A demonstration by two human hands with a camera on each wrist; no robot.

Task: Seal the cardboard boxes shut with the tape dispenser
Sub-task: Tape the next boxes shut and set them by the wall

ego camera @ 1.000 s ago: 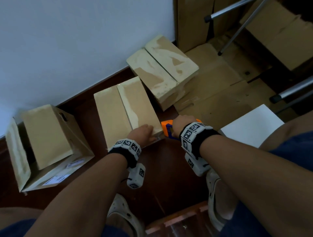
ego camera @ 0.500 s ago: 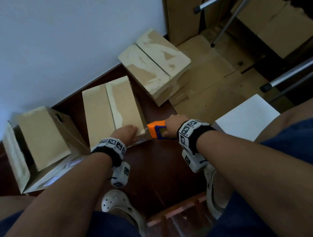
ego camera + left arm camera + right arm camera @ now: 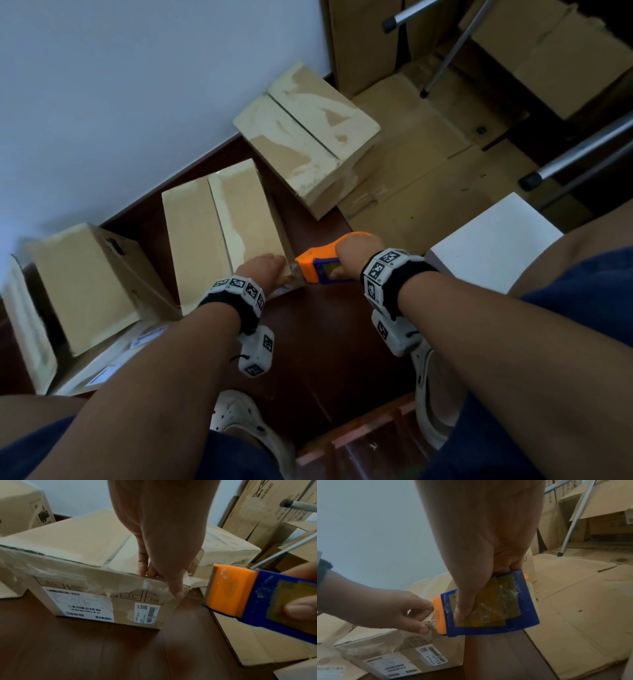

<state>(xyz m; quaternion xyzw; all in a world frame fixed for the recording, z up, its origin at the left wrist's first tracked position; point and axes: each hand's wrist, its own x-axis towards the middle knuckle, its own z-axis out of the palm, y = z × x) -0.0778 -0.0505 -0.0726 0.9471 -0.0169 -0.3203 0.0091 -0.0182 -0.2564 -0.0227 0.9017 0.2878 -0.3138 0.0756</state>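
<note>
Dark floor (image 3: 329, 346) — left hand (image 3: 263, 270) pinches box (image 3: 205, 240) corner at 5 o'clock, right hand (image 3: 358, 251) clenches tape dispenser (image 3: 313, 265); barcode labels (image 3: 80, 605) — illegible — only in wrist views.

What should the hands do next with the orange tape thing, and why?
Probably tilt the tape dispenser and tug it away, so its toothed edge cuts free. The right hand grips it just off the box corner, where the left hand already pinches down clear tape. Whether a strip joins them is unclear.
</note>
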